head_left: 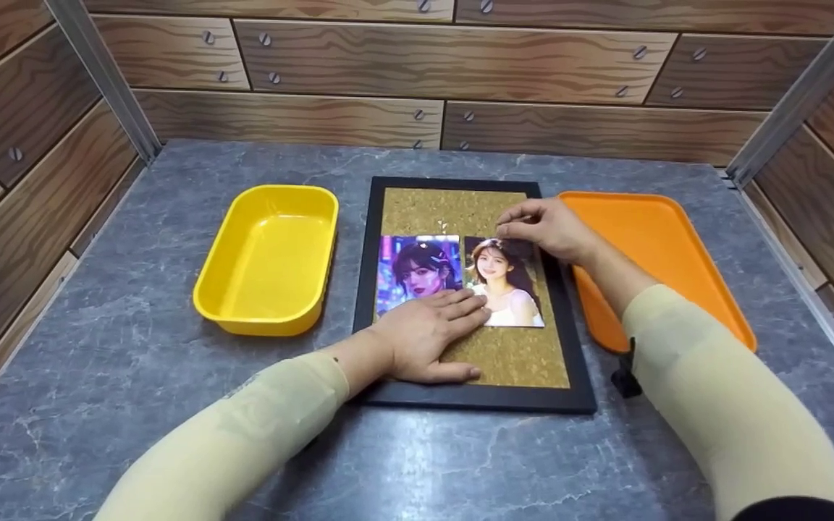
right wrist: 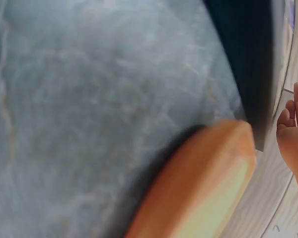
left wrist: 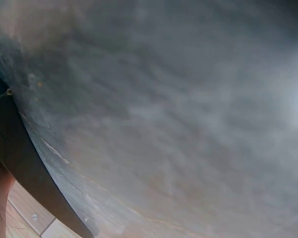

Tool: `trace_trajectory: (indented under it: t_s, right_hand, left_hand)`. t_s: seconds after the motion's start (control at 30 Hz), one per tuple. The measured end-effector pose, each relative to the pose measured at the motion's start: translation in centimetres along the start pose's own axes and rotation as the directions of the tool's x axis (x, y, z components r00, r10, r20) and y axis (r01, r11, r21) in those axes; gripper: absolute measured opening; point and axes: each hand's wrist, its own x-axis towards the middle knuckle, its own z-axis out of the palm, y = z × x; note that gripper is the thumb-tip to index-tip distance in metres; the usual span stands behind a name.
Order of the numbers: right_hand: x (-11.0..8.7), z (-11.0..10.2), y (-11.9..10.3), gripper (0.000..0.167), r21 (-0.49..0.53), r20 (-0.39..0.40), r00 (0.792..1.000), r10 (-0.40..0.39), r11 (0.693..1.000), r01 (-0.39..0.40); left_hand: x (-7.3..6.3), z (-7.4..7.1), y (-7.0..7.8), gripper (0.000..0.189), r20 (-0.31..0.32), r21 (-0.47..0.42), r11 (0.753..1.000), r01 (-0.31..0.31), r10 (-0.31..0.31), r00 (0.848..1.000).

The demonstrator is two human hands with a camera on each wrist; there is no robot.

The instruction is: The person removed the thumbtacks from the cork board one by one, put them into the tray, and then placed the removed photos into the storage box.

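A cork board point(head_left: 511, 362) in a black frame lies on the table. Two photo prints are side by side on the cork: a purple-blue portrait point(head_left: 417, 268) and a portrait in white clothing point(head_left: 515, 297). My left hand point(head_left: 431, 329) rests flat, fingers spread over the lower parts of both prints. At the top edge of the right print, my right hand point(head_left: 544, 224) pinches thumb and forefinger together, apparently on a small pin mostly hidden by the fingertips. In the right wrist view the right hand point(right wrist: 293, 129) shows at the edge, its fingertip contact unseen.
Left of the board stands a yellow bin point(head_left: 265, 268). An orange tray point(head_left: 656, 239) lies to the right, partly under the right forearm. Small clear bits point(head_left: 442, 226) show on the cork above the prints. Wood-patterned walls point(head_left: 388, 65) enclose the grey table point(head_left: 135, 304).
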Motion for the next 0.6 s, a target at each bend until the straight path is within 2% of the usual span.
trace_trajectory:
  t_s: [0.13,0.37,0.6]
  right_hand:
    - [0.0,-0.9,0.6,0.028,0.030,-0.021,1.000,-0.020,0.999,0.021]
    - [-2.2,-2.2,-2.3,0.022,-0.049,-0.045,0.999,-0.007,0.999,0.005]
    - [-3.5,-3.3,-2.3,0.022,-0.026,-0.045,0.998,-0.053,0.998,0.052]
  left_hand:
    - [0.0,0.1,0.0,0.088,-0.006,-0.002,1.000,-0.003,0.003,1.000]
    - [0.0,-0.1,0.1,0.088,0.000,-0.003,1.000,0.001,-0.001,1.000]
    - [0.0,0.0,0.0,0.087,-0.007,-0.009,1.000,-0.004,0.004,1.000]
